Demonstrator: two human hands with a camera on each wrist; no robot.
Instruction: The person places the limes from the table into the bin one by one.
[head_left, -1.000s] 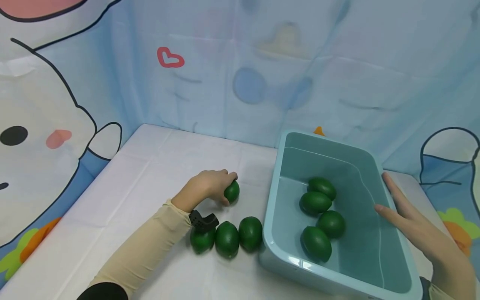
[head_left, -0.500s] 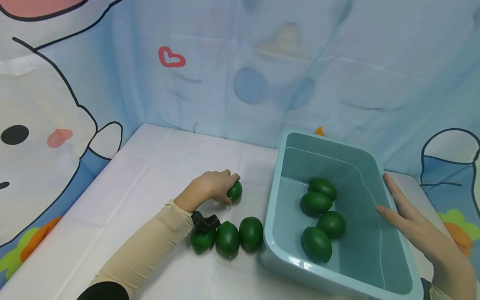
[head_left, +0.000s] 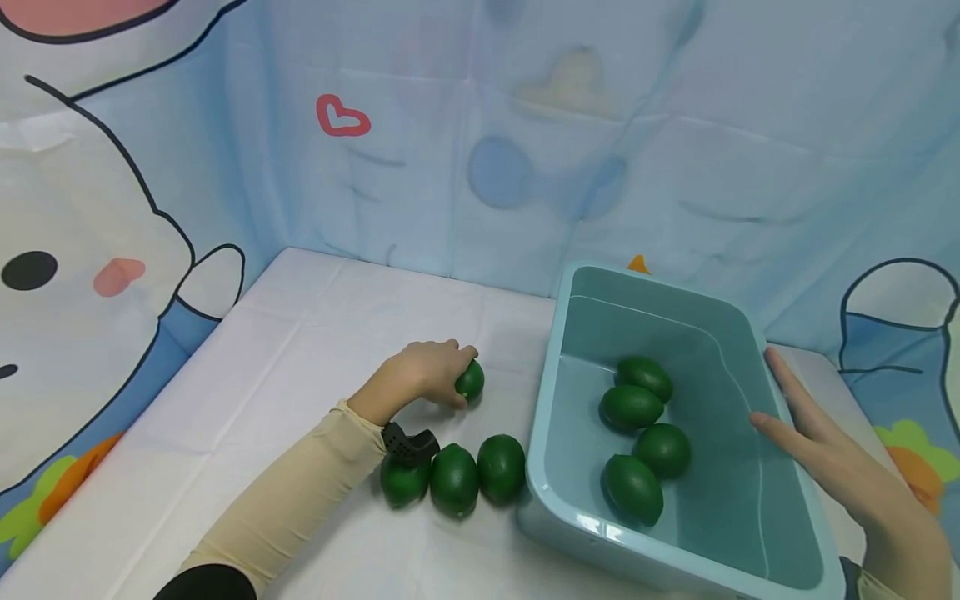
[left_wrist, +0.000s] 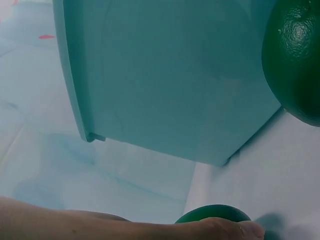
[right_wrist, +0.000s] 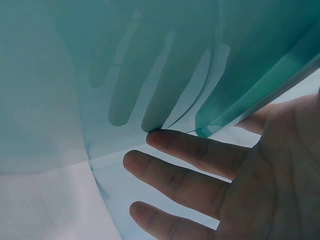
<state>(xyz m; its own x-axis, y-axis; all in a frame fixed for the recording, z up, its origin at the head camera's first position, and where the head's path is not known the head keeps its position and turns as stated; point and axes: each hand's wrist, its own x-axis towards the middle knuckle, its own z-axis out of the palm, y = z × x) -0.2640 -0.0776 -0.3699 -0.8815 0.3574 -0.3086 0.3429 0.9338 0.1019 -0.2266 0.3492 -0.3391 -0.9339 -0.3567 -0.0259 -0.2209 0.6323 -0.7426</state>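
1. You are working at a desk [head_left: 300, 333] under a white cloth, closed in by a pale blue cartoon backdrop [head_left: 480, 150] with a red heart on it.

2. Your left hand [head_left: 420, 379] lies over a small green lime [head_left: 471, 380] out on the cloth, fingers [head_left: 457, 354] curled round its top and the thumb under it. In the left wrist view the lime [left_wrist: 212, 214] peeks out just beneath your thumb.

3. Compared with a second ago, that lime has shifted slightly toward the teal tub [head_left: 558, 367], then barely moved in the last half second. It is still on the desk, not lifted. The grip looks settled, so I judge the pick-up has begun but the carry has not.

4. Three more limes [head_left: 453, 479] sit in a tight row near your left wrist, the rightmost just beside the tub's near corner. One of them fills the upper right of the left wrist view.

5. Four limes [head_left: 637, 433] already lie in the tub, clustered together in its left half.

6. Your right hand [head_left: 832, 467] has stayed put, fingers [right_wrist: 195, 152] straight and spread, resting flat against the tub's right wall and rim, holding nothing. It appears to steady the tub.
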